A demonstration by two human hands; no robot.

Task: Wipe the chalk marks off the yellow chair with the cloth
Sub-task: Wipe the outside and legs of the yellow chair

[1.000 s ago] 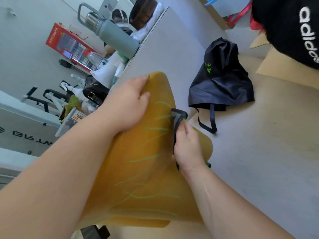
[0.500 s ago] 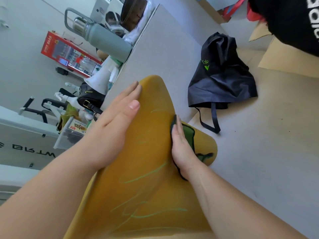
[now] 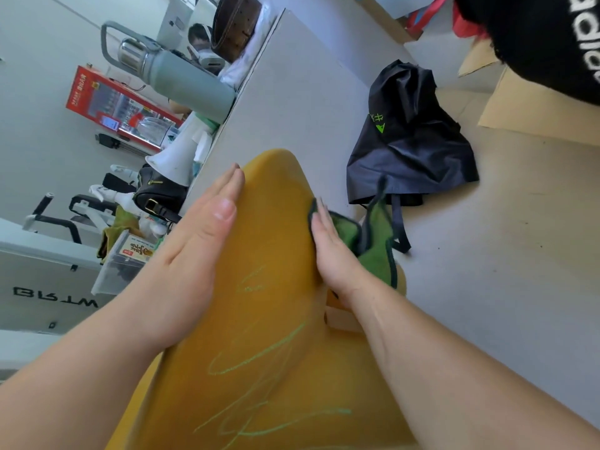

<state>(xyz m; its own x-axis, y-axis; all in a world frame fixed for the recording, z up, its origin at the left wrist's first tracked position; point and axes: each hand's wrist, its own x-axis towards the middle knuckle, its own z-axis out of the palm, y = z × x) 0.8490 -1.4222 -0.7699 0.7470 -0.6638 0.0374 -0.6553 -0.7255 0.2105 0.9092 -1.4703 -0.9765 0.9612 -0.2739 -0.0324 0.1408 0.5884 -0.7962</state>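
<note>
Left hand (image 3: 194, 241) lies flat, fingers straight, bracing the left edge of the chair (image 3: 279, 248). Right hand (image 3: 334, 251), also flat, presses the cloth (image 3: 376, 261) onto the right edge; much of the cloth hangs beyond that hand, off the chair. Risk: unpinched, the cloth slides out under pressure. Chalk marks (image 3: 259, 352) lie nearer the wrists; light passes may only smear them.

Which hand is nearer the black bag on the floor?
Right. The right hand presses the cloth just below the black bag; the left hand lies flat across the chair.
</note>
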